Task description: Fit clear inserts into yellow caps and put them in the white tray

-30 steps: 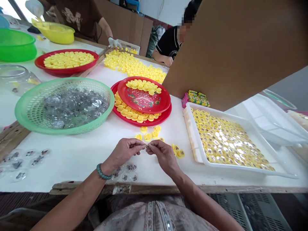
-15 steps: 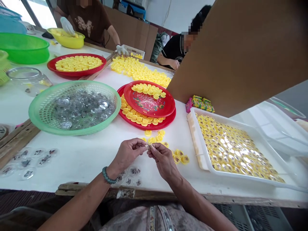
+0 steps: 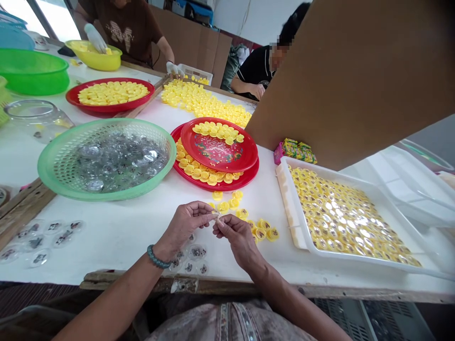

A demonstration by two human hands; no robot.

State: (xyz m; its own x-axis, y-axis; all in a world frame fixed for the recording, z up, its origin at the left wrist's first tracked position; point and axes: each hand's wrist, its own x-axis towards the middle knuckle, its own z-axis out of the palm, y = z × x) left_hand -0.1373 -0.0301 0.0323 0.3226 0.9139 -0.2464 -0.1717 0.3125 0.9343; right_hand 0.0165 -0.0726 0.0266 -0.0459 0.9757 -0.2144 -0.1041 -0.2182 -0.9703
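Observation:
My left hand (image 3: 190, 225) and my right hand (image 3: 239, 235) meet fingertip to fingertip above the table, both pinched closed. Whatever sits between the fingertips is too small and covered to name. Just beyond them lie loose yellow round caps (image 3: 223, 206). More yellow caps with dark printed pictures (image 3: 261, 233) are scattered to the right of my right hand. Beneath my left wrist rest several clear discs with printed pictures (image 3: 196, 252), partly hidden by the hand. A dark green bead bracelet (image 3: 158, 257) circles my left wrist.
A green basket (image 3: 50, 182) holds clear discs. Red plates (image 3: 250, 163) carry yellow caps. At right stands a white tray (image 3: 284, 199) full of picture caps, under a leaning cardboard sheet (image 3: 341, 85). More clear discs (image 3: 38, 257) lie left. Two co-workers sit across the table.
Both hands have shifted slightly left, their fingertips still together. The whole view has moved a little. Across the table, the co-worker's gloved hand has moved slightly at the yellow bowl.

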